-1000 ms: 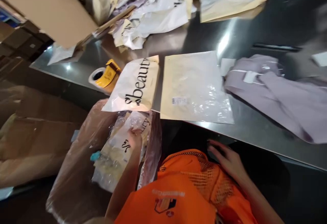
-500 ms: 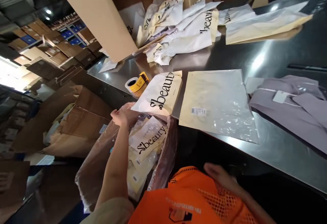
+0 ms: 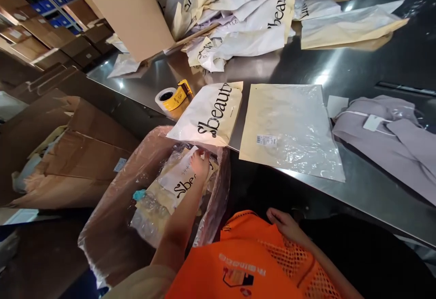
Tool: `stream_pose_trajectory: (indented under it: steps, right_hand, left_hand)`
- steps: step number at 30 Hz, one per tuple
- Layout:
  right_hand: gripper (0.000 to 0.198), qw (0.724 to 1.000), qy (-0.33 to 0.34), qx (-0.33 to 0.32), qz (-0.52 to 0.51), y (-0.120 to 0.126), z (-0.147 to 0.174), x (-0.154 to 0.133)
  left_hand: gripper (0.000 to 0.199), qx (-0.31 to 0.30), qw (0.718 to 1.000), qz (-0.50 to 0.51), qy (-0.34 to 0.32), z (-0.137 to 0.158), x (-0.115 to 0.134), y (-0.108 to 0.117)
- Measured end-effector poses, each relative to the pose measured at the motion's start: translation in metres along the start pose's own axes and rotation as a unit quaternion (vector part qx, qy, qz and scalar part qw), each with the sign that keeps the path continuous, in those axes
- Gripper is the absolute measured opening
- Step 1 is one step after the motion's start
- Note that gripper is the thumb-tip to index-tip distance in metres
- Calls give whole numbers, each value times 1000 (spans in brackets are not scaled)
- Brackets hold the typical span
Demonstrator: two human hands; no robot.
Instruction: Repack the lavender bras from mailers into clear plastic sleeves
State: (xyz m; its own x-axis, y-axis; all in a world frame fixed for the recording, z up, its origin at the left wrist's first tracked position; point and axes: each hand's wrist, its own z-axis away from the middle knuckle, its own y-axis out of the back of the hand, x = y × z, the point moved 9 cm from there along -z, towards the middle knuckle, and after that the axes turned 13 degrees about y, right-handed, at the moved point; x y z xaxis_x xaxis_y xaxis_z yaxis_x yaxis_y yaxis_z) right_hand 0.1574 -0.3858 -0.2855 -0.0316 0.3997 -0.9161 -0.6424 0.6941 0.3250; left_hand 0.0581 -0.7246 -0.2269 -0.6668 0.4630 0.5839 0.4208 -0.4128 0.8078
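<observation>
My left hand (image 3: 199,163) reaches down into a box lined with clear plastic (image 3: 112,208) beside the table. It lies on top of a white "Sbeauty" bag (image 3: 177,184), which tops a stack of wrapped packets; whether the fingers grip it is unclear. My right hand (image 3: 284,224) rests against my orange mesh vest (image 3: 245,262) just below the steel table's (image 3: 374,190) front edge, fingers loose and holding nothing. On the table edge above the box lie another white Sbeauty bag (image 3: 209,115) and a cream packet in clear film (image 3: 289,128).
A grey folded garment with a tag (image 3: 388,135) lies at the right. A yellow tape dispenser (image 3: 173,97) sits at the table's left edge. Many loose bags (image 3: 245,22) and a cardboard flap (image 3: 126,12) are at the back. Flattened cardboard boxes (image 3: 78,158) stand at the left.
My left hand has come down from the plastic liner's rim onto the Sbeauty bag in the box. My right hand has stayed near the vest. The camera has tilted slightly.
</observation>
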Motion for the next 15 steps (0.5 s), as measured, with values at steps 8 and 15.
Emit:
stream_pose_trajectory:
  steps: [8,15]
  right_hand:
    - [58,1000,-14,13,22,1,4,2]
    - [56,999,-31,2,9,3,6,21]
  left_hand:
    - [21,79,985,25,-149,60,6,61]
    - [37,293,954,-15,-60,-76,12,178]
